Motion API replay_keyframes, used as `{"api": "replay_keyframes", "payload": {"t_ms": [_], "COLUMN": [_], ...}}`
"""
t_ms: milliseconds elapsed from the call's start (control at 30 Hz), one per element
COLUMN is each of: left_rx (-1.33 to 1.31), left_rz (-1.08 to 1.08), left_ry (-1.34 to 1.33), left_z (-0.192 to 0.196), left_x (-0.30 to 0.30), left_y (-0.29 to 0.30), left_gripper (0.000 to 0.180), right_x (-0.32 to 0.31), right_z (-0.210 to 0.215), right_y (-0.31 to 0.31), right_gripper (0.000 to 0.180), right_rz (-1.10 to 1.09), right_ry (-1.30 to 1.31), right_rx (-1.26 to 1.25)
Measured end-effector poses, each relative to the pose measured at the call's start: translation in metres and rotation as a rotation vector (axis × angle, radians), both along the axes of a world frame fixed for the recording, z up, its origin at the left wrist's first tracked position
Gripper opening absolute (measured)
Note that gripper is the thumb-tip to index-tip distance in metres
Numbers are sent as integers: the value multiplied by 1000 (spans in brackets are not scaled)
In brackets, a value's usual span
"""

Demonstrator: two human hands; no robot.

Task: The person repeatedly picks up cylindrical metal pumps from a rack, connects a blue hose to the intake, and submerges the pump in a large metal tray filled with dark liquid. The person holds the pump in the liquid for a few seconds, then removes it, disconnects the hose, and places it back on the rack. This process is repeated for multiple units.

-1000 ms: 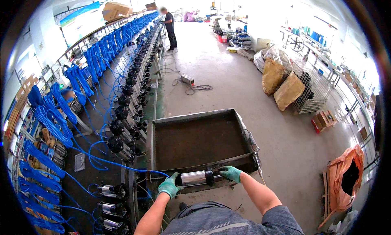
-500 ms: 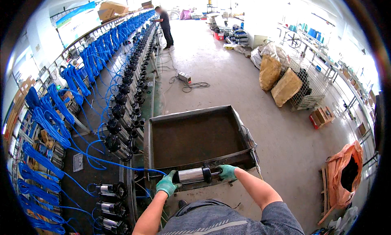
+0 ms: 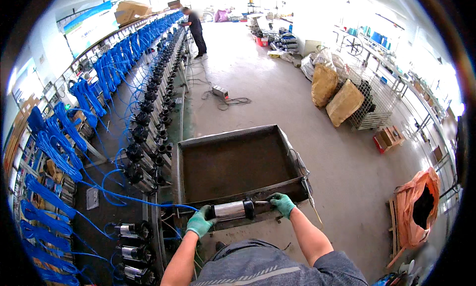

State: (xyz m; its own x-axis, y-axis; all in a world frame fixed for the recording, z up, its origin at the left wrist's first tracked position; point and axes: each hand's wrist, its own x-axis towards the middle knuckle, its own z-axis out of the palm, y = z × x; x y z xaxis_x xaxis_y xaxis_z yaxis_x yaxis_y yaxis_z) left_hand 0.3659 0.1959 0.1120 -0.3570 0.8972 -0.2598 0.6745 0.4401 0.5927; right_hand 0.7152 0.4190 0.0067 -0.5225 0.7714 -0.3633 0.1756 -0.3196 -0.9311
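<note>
My hands have open room ahead inside the metal cart tray [image 3: 233, 164], past its raised rim. To my left the pump row [image 3: 148, 152] and blue hoses [image 3: 74, 152] crowd close; bare floor [image 3: 347, 187] lies open right.

Both forearms come up from the lower edge, bare to the gloves; the left hand [image 3: 199, 222] in a green glove is curled shut, knuckles outward; the right hand [image 3: 282, 204], gloved alike, is closed too, its arm bent at the elbow and angled inward.
</note>
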Motion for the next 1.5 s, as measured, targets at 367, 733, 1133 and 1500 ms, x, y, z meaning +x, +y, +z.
{"api": "replay_keyframes", "payload": {"t_ms": [367,733,1133,1500], "left_rx": [723,677,653,650], "left_rz": [410,57,17,-11], "left_ry": [-917,-1200,-1004,-927], "left_z": [102,141,125,118], "left_x": [-15,65,79,80], "left_y": [-7,45,31,27], "left_gripper": [36,17,12,14], "right_x": [85,105,117,135], "right_z": [14,-25,-4,-104], "right_y": [-57,33,4,-94], "right_gripper": [19,14,30,26], "right_rz": [-872,-1122,-745,-567], "right_ry": [307,281,-872,-736], "right_rx": [-273,-142,609,321]}}
